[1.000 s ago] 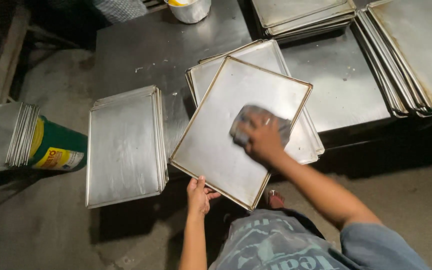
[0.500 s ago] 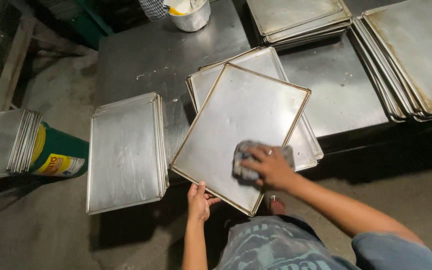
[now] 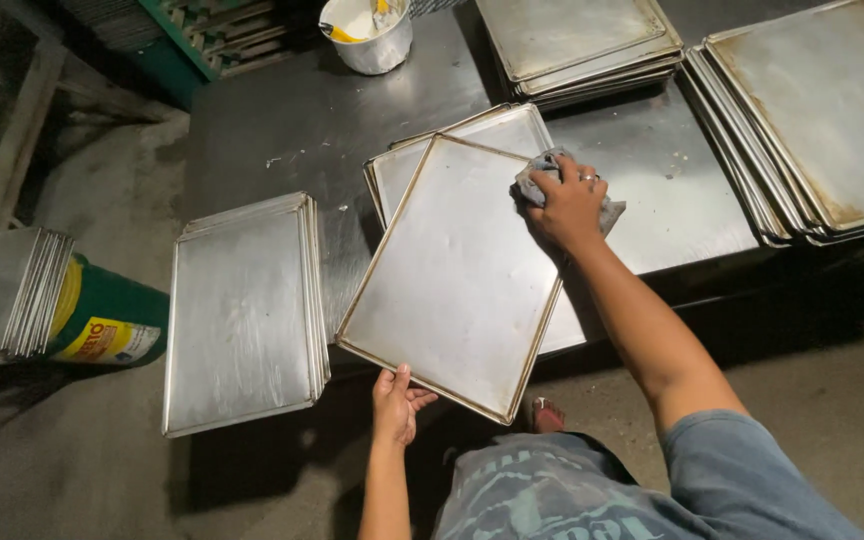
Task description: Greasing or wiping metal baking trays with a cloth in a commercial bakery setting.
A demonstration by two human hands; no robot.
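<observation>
Seen from the head camera, the right hand [image 3: 569, 205] presses a grey cloth [image 3: 552, 180] on the far corner of the top tray [image 3: 452, 280]. The left hand [image 3: 395, 400] pinches the tray's near edge, which overhangs the dark metal table [image 3: 282, 120]. Tray stacks [image 3: 242, 310] lie just beside it; the concrete floor [image 3: 82, 470] has open room.

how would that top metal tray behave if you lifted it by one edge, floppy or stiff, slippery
The top tray is probably stiff: thin sheet metal with a raised rim, and it lies flat. It looks light for its size, since the left hand steadies its near edge alone. Its smooth shiny face could be slippery where the right hand presses the grey cloth.
</observation>
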